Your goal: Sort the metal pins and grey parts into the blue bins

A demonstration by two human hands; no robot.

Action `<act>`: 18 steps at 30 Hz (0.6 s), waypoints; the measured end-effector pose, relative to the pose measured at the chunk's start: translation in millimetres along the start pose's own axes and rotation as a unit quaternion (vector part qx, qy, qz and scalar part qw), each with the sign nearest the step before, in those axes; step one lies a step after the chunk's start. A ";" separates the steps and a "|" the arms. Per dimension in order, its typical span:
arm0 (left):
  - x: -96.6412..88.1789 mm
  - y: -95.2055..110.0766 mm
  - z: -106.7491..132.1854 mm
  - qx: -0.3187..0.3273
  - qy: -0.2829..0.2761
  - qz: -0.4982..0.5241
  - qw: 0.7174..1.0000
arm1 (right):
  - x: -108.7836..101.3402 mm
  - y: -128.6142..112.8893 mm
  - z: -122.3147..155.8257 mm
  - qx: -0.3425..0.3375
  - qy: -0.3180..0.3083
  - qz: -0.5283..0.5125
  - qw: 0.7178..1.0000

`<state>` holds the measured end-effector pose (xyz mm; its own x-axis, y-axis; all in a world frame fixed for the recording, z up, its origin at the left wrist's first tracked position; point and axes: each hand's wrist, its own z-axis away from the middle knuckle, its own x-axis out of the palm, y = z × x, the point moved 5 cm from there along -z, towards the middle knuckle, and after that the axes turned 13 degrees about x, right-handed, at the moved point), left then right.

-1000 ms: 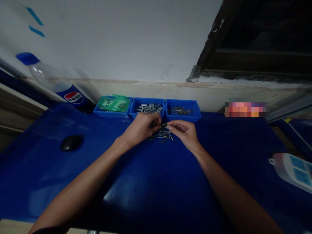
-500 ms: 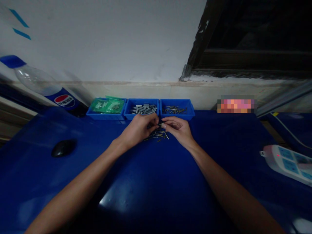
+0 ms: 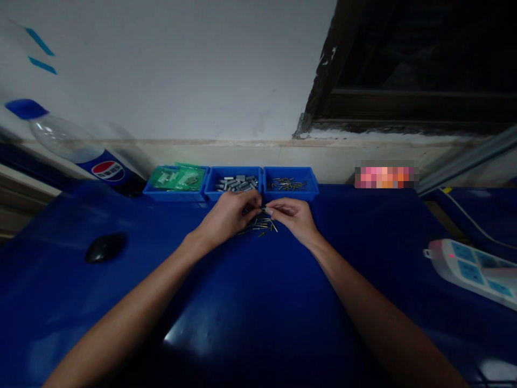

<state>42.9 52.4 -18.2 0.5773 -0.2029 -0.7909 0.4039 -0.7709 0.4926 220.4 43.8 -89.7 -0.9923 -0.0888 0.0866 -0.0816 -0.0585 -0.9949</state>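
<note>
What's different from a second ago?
The left hand and right hand moved slightly closer together above loose pins, still pinching a tiny piece. No new grab or drop shows. The boxes, mouse and bottle stayed put; the camera's view shifted.

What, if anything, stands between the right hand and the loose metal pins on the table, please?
Nothing visible blocks the right hand from the loose metal pins, though the left hand is close by on their left.

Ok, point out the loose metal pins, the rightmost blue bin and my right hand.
Loose metal pins (image 3: 265, 222): head view, middle of the pile.
Rightmost blue bin (image 3: 294, 196): head view, its front wall.
Right hand (image 3: 297, 219): head view, middle of the hand.
</note>
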 end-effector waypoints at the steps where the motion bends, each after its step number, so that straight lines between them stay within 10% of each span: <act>1: -2.5 -0.3 0.0 -0.005 -0.005 -0.012 1.000 | -1.2 0.3 0.1 -0.001 0.010 -0.005 1.000; 7: -19.8 -23.6 14.7 -0.082 -0.099 -0.131 0.983 | -15.1 0.4 2.0 -0.040 0.142 -0.064 0.987; 18: -7.5 -45.1 30.3 -0.122 -0.199 -0.107 0.967 | -10.5 -6.5 5.5 -0.042 0.110 -0.053 0.992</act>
<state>-1.2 70.5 -45.4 0.1633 -0.3070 -0.9376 0.6668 -0.6661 0.3342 231.8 39.6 -83.8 -0.9734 0.1324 0.1872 -0.1850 0.0288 -0.9823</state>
